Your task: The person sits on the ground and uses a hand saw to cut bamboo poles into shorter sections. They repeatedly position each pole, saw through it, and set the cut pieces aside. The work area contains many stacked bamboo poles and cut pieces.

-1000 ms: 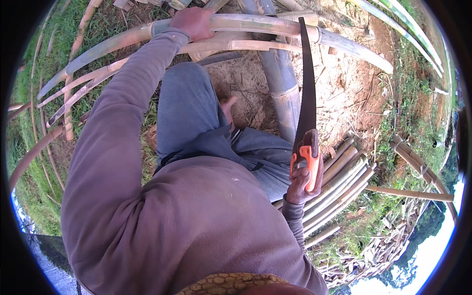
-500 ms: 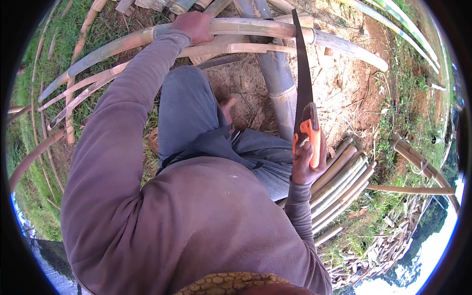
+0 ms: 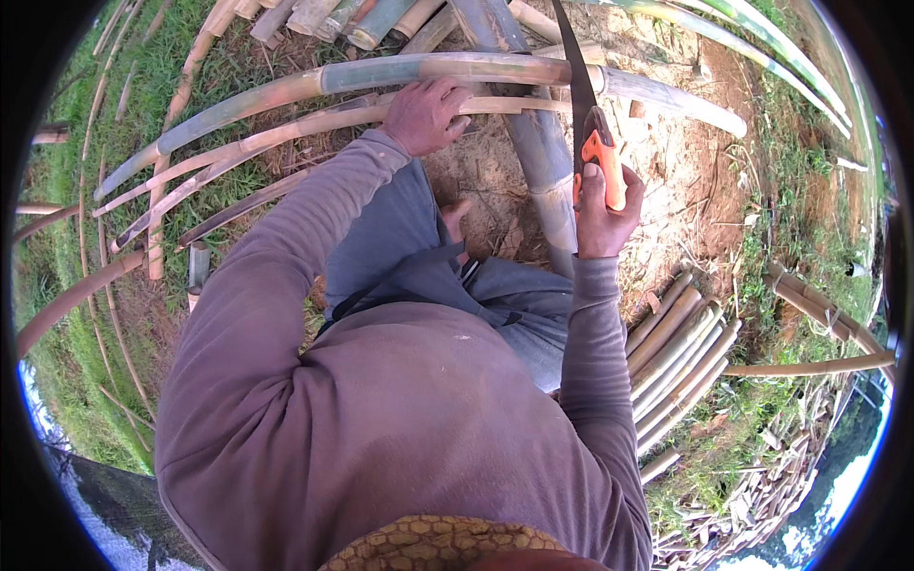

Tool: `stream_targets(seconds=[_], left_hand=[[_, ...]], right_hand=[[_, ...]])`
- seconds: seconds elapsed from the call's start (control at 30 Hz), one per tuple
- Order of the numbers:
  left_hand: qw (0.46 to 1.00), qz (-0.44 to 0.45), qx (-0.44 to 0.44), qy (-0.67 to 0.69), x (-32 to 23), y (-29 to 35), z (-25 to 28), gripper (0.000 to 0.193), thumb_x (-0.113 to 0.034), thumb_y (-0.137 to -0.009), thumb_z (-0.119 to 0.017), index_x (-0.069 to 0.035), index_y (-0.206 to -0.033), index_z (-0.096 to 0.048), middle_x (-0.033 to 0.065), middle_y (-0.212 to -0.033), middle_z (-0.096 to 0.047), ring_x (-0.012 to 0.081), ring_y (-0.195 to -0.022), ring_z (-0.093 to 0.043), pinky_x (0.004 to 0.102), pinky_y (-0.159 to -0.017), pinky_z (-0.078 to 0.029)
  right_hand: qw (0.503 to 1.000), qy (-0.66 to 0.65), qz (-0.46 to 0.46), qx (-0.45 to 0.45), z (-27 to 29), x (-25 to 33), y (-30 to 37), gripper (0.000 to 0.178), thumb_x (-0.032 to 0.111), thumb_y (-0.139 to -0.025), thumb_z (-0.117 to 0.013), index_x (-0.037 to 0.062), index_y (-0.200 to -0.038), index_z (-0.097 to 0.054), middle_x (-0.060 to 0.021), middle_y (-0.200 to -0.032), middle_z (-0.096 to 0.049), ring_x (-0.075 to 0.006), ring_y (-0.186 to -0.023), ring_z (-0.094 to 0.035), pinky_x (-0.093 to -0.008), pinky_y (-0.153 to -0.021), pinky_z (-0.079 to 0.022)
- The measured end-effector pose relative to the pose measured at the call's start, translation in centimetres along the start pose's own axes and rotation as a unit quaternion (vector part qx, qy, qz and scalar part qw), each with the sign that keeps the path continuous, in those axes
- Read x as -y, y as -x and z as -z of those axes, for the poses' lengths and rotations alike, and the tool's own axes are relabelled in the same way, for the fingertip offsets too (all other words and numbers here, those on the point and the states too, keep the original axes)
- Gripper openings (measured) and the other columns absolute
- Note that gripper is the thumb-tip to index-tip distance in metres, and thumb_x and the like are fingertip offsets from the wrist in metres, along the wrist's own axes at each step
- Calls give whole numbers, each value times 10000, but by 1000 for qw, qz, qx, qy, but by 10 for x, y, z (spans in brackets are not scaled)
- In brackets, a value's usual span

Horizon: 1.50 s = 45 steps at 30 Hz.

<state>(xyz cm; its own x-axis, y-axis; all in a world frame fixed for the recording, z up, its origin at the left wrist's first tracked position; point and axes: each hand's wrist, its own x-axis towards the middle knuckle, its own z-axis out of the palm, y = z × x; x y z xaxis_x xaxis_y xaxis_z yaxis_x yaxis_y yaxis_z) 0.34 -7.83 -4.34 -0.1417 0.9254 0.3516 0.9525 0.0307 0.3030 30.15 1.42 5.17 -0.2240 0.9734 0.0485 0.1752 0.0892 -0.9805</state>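
A thick bamboo pole point(image 3: 381, 71) lies crosswise in front of me, resting over a dark upright-lying bamboo log point(image 3: 547, 167). My right hand point(image 3: 607, 214) grips the orange handle of a handsaw point(image 3: 578, 81); its dark blade points away from me and crosses the pole near a joint. Whether the teeth touch the pole I cannot tell. My left hand point(image 3: 426, 116) is off the thick pole, just on its near side, fingers loosely curved and apart. It is over a thinner split bamboo piece point(image 3: 314, 122); whether it touches that is unclear.
At my right lies a bundle of cut bamboo lengths point(image 3: 681, 352). Several cut bamboo ends point(image 3: 371, 27) lie at the far side. Long green bamboo point(image 3: 762, 43) stretches along the far right. A heap of bamboo scraps point(image 3: 762, 495) lies at the lower right.
My left hand has let go of the thick pole and come nearer and to the right. My right hand has moved farther forward with the handsaw.
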Motion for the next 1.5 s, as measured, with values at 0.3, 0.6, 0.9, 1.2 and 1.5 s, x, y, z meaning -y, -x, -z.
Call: stream_targets(seconds=[0.3, 0.6, 0.9, 1.2, 1.5], left_hand=[[966, 163, 190, -64, 24, 13, -8, 360, -299, -955, -729, -143, -1277, -684, 99, -1137, -728, 358, -1034, -743, 518, -857, -592], [992, 72, -6, -106, 28, -20, 40, 609, -403, -842, -828, -148, -1365, -649, 116, -1157, -741, 353, -1060, -735, 491, -935, -568], [957, 150, 224, -110, 44, -75, -9, 516, -302, -829, -836, -119, -1265, -629, 135, -1086, -765, 362, -1034, -749, 507, -872, -590], [926, 154, 343, -41, 48, -102, 11, 514, -300, -777, -831, -117, -1242, -712, 132, -990, -794, 321, -991, -770, 488, -882, -613], [925, 147, 347, -55, 61, -102, 10, 556, -358, -782, -829, -92, -1243, -666, 161, -1131, -767, 370, -1055, -745, 497, -896, -588]], right_hand=[[996, -48, 22, 73, 21, -16, 3, 492, 320, -1070, -700, -40, -1365, -541, -118, -1044, -693, -120, -804, -659, -272, -687, -566], [999, -5, 45, 17, 4, 1, -6, 426, 308, -1068, -717, -31, -1282, -573, -33, -826, -658, -62, -636, -595, -226, -554, -515], [997, 36, 65, -23, 4, -24, 8, 325, 214, -1058, -720, -48, -1217, -612, -80, -831, -716, -94, -646, -649, -258, -584, -521], [986, 108, 121, -32, 2, -29, 13, 227, 169, -1076, -699, -12, -1192, -625, -37, -876, -675, -47, -649, -585, -227, -558, -499], [991, 82, 85, -57, 57, 9, 121, 296, 208, -1086, -683, -64, -1172, -605, -70, -865, -666, -74, -597, -577, -231, -533, -485]])
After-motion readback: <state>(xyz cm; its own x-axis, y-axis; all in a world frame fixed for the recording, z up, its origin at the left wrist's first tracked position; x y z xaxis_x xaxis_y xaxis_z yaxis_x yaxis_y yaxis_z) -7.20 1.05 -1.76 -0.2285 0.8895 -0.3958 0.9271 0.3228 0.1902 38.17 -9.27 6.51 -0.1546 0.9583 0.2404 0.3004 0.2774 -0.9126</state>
